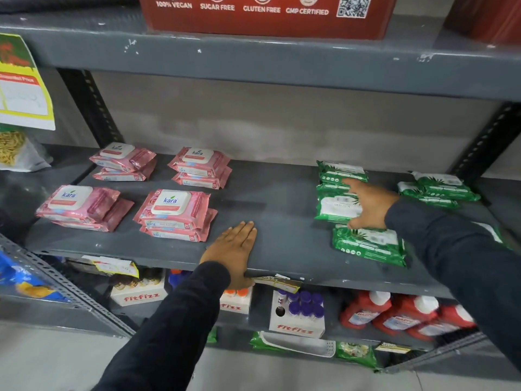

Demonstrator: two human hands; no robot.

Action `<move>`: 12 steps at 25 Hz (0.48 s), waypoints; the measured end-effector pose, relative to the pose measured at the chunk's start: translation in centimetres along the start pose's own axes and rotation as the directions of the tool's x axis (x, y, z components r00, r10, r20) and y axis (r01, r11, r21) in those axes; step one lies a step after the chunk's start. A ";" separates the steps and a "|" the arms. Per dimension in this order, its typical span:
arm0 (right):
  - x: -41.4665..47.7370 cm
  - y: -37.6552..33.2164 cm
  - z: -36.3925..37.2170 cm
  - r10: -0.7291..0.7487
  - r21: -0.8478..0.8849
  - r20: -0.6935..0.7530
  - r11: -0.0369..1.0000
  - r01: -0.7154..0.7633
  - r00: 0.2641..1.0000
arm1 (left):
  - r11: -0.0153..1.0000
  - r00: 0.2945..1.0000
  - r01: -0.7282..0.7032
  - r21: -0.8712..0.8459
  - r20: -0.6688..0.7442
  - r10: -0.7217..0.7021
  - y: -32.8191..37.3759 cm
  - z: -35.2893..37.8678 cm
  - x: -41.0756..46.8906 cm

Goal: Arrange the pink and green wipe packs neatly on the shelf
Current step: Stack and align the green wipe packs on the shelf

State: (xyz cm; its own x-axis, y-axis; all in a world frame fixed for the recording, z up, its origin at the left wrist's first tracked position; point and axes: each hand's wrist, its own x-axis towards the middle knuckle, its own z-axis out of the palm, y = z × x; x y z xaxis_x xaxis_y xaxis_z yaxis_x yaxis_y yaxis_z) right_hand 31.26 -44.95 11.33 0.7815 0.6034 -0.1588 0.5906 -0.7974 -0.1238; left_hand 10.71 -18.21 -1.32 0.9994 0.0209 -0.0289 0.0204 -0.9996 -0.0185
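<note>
My right sleeve hides part of a green wipe pack (369, 245). My right hand (369, 204), fingers spread, rests on the crinkly green stack. My left hand (235, 249) lies flat and empty on the grey metal shelf (282, 198). Glossy pink wipe packs (174, 213) sit paired, left side.

Both arms are covered by long dark sleeves, black to dark navy, of a plain, soft-looking fabric, reaching down to the wrists. The left hand (233, 249) and the right hand (369, 204) are left bare; no gloves, rings or watch are seen
</note>
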 end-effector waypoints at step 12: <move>-4.7 4.4 2.3 0.109 -0.010 0.093 0.994 -0.109 0.990 | 0.999 1.000 0.009 0.031 0.028 -0.010 0.4 -0.4 -0.3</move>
State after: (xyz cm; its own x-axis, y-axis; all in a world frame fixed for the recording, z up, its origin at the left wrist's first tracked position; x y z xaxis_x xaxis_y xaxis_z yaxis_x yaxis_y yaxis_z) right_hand 29.74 -51.30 9.25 0.8192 0.5103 -0.2618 0.5041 -0.8583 -0.0959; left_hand 10.43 -18.67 -0.88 0.9979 0.0315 -0.0566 0.0287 -0.9984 -0.0492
